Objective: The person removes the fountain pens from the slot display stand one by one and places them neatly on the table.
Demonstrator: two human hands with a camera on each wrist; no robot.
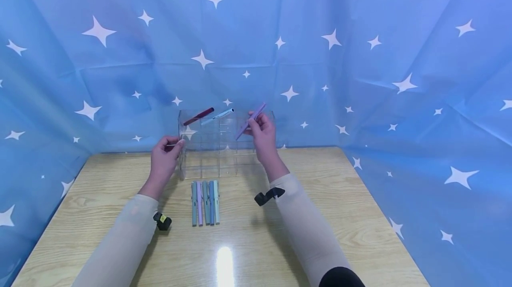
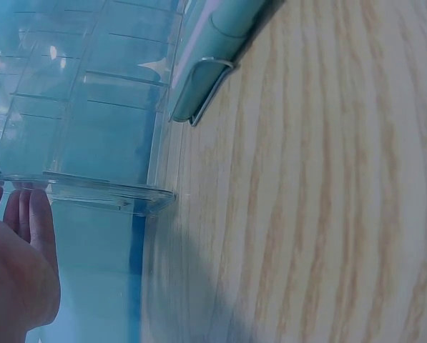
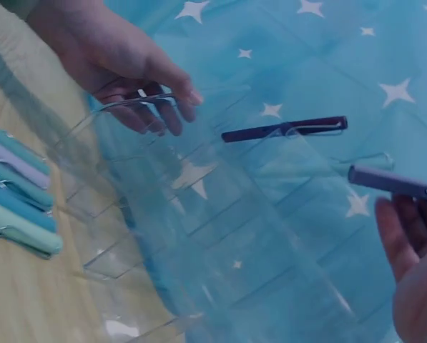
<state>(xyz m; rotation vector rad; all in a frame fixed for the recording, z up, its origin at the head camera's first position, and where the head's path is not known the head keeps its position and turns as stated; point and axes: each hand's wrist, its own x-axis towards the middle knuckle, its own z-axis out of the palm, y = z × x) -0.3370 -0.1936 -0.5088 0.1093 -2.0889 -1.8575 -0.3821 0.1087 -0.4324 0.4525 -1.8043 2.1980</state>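
Observation:
A clear plastic pen rack (image 1: 210, 172) with several compartments stands at the table's far side. My left hand (image 1: 165, 156) grips its left side wall, thumb and fingers at the edge. In my right hand (image 1: 265, 138), a purple pen (image 1: 261, 108) is pinched at a slant above the rack's right part; its end (image 3: 385, 179) points toward the rack in the right wrist view. Two pens lie slanted in the rack's top part: a dark red pen (image 1: 198, 117) at the left and a light blue pen (image 1: 218, 117) beside it.
On the wooden table (image 1: 320, 198), in front of the rack, several pens lie side by side, among them a purple pen (image 1: 200, 205) and a blue pen (image 1: 212, 205). Close behind the rack hangs a blue star-patterned cloth (image 1: 248, 25).

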